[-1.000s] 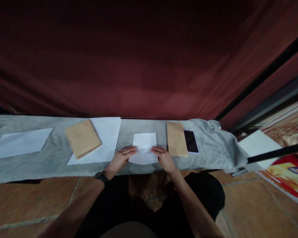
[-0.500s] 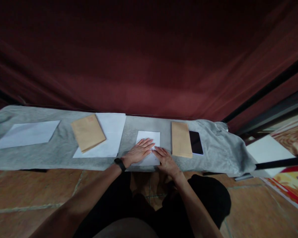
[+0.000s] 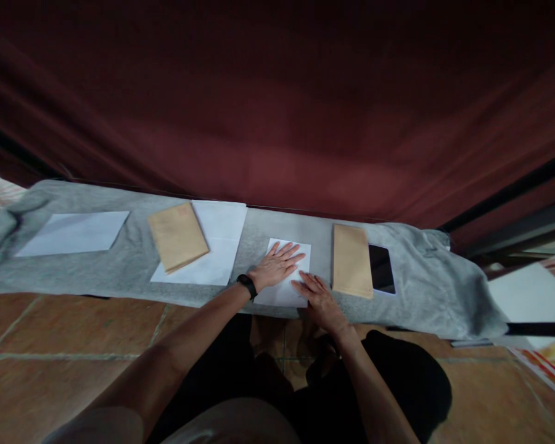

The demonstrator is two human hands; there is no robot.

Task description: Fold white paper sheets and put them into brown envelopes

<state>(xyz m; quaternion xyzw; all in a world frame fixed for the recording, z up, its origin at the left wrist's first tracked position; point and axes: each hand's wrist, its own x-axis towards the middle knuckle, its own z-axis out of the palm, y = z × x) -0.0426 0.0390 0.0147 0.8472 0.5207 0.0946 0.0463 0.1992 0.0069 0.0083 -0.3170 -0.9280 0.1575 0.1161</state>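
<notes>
1. The folded white sheet of paper lies just below and right of the frame's centre, flat on the grey cloth. The left hand is over its middle, palm down; the right hand covers part of its lower right edge.
2. The left hand is spread wide – fingers fanned towards the sheet's upper right, gripping nothing. The right hand is open too, fingers loosely bent, fingertips resting on the paper (its thumb is hard to make out).
3. The sheet's long axis runs roughly up and down the frame, the lower end leaning slightly left. Right of it, well clear, lies a stack of brown envelopes.
4. Half a second ago the two hands' fingertips nearly met on the sheet; now the left hand's fingers are more fanned – and reach nearer its upper right.
</notes>
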